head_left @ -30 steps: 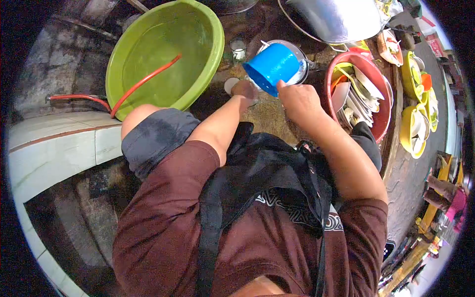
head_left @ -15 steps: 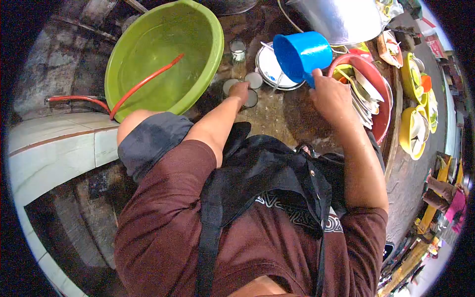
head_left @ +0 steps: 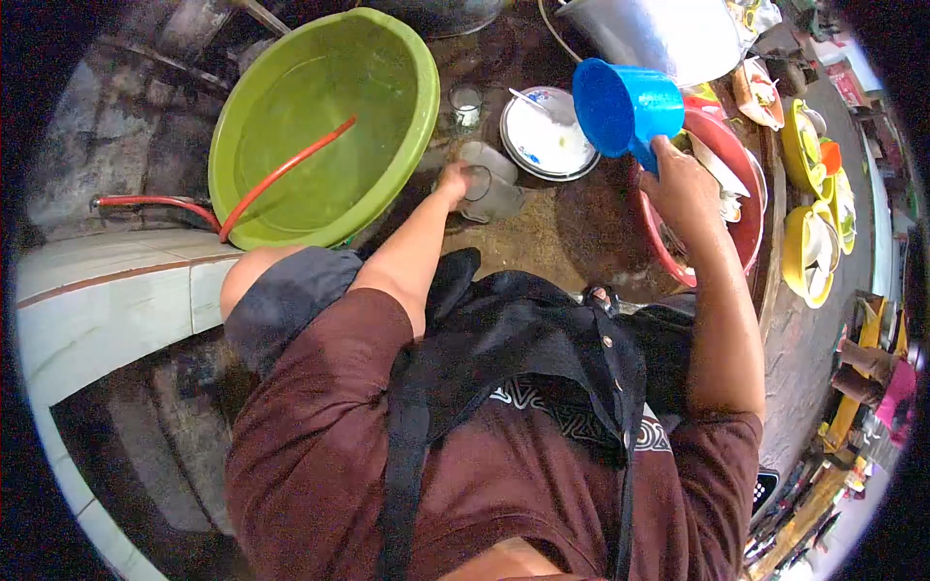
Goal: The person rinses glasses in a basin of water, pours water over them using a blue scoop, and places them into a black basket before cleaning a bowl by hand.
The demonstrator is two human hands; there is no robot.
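My right hand [head_left: 686,192] is closed around the handle of a blue plastic dipper [head_left: 654,102], held over the gap between a stack of plates [head_left: 567,147] and a red basin [head_left: 750,228]. My left hand [head_left: 452,184] grips a cluster of clear drinking glasses [head_left: 501,200], tilted on their sides low over the wet floor; its fingers are partly hidden behind them. A spoon [head_left: 528,99] lies across the top plate. Just beyond the left hand, another glass [head_left: 466,107] stands upright with something whitish in it.
At the left, a large green basin [head_left: 418,145] holds water and a red hose [head_left: 291,165]. A big metal pot [head_left: 659,39] stands at the back. Yellow basins of dishes [head_left: 809,257] line the right side. A tiled ledge [head_left: 107,290] runs along the left.
The glasses have gone from standing mouth up to tipped over in my left hand. My right hand has carried the dipper rightwards, away from over the plates.
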